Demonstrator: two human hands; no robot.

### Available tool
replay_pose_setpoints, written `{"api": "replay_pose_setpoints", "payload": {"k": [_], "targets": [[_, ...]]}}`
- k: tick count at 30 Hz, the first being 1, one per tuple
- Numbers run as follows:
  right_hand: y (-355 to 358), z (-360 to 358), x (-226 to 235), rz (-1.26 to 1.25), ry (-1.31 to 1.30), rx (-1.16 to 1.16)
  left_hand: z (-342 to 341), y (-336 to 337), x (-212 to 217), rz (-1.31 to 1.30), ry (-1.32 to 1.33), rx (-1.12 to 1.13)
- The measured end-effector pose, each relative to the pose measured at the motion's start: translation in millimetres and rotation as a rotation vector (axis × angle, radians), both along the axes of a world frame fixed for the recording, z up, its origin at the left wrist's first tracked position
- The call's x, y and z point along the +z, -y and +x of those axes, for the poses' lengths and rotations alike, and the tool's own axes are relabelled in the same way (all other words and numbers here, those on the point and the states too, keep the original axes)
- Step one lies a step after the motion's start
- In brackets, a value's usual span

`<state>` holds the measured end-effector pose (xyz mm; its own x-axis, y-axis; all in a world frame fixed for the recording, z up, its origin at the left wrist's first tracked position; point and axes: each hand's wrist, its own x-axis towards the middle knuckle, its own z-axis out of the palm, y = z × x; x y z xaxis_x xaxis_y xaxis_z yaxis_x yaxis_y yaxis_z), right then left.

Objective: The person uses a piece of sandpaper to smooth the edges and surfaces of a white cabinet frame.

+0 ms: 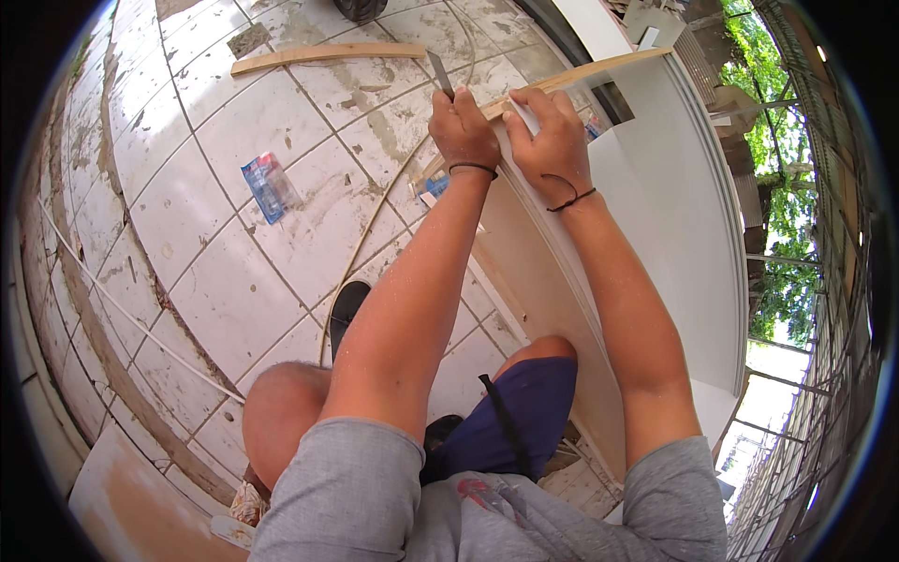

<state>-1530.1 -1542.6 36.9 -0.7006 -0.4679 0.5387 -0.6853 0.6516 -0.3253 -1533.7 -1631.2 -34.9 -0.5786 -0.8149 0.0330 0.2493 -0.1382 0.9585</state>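
Observation:
My left hand (pixel 464 128) is closed round a tool with a flat grey metal blade (pixel 439 75) that points up and away; its handle is hidden in my fist. Close by on the right, my right hand (pixel 554 145) is bent over the edge of a large white panel (pixel 655 197), with a thin whitish piece (pixel 527 117) between thumb and fingers. What that piece is, I cannot make out. Just beyond both hands, a long thin wooden strip (pixel 609 66) runs to the panel's far right corner.
Another wooden strip (pixel 328 56) lies on the stained white tiled floor (pixel 215 225). A blue and clear plastic packet (pixel 270 187) lies there too. A pale cable (pixel 379 201) passes my black shoe (pixel 348 314). A wheel (pixel 361 7) shows at the top.

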Motion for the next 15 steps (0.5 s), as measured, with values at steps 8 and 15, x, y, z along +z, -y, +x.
{"api": "replay_pose_setpoints", "payload": {"k": [8, 15], "targets": [[-42.1, 34.2, 18.9, 0.075, 0.113, 0.015, 0.4, -0.7, -0.7, -0.066, 0.031, 0.004], [-16.8, 24.4, 9.2, 0.043, 0.056, 0.059, 9.5, 2.8, -1.6, 0.010, -0.001, -0.004]]}}
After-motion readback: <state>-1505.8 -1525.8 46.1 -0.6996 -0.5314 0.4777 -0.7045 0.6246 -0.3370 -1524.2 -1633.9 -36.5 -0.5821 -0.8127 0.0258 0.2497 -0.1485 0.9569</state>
